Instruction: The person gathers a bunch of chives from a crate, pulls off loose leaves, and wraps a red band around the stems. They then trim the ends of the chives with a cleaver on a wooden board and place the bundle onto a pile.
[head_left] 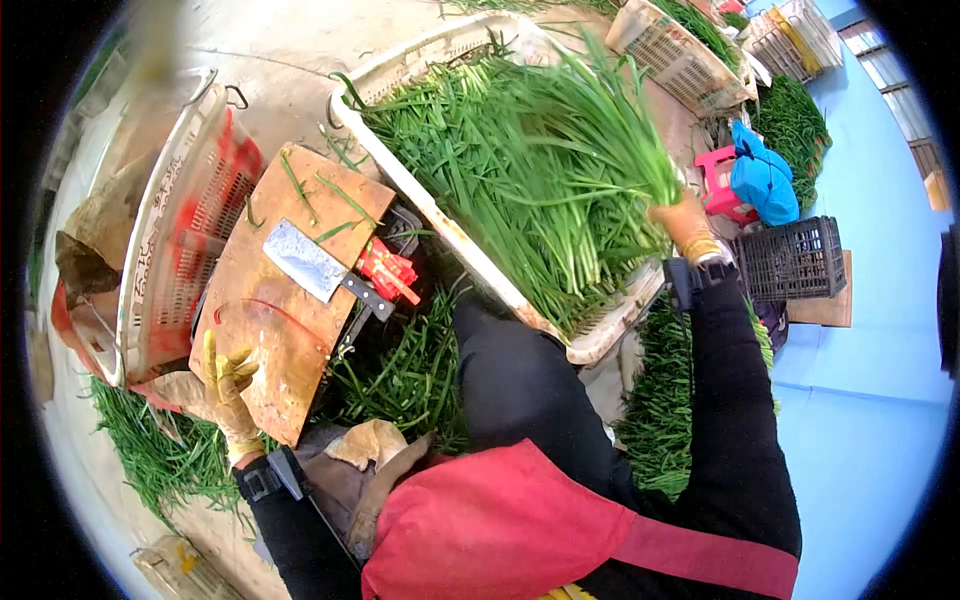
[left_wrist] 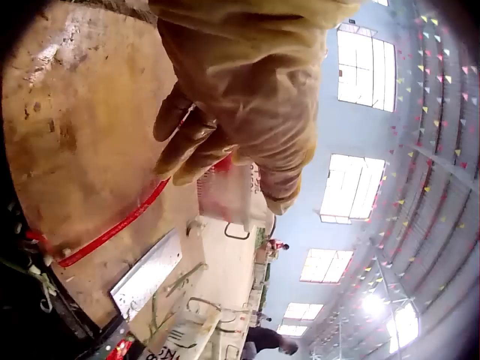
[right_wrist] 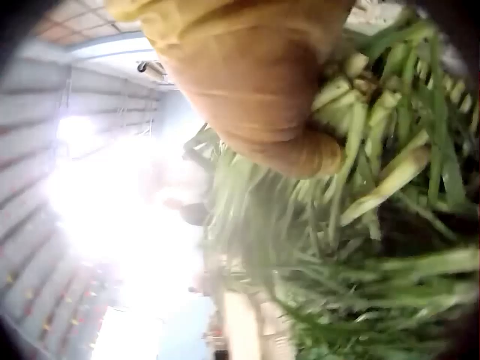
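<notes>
The gloved left hand is over the lower left edge of a wooden board, fingers spread, gripping nothing visible. A thin red strip lies on the board close to its fingertips; contact cannot be told. In the head view a cleaver rests on the board beside a bunch of red strips. The gloved right hand grips a bundle of long green stalks by the pale ends, above a white crate full of similar stalks. In the right wrist view the thumb curls round pale stalk ends.
A red and white crate stands left of the board. Loose greens lie below the board, more below the white crate. At the right are a pink stool with a blue bag, and a black crate.
</notes>
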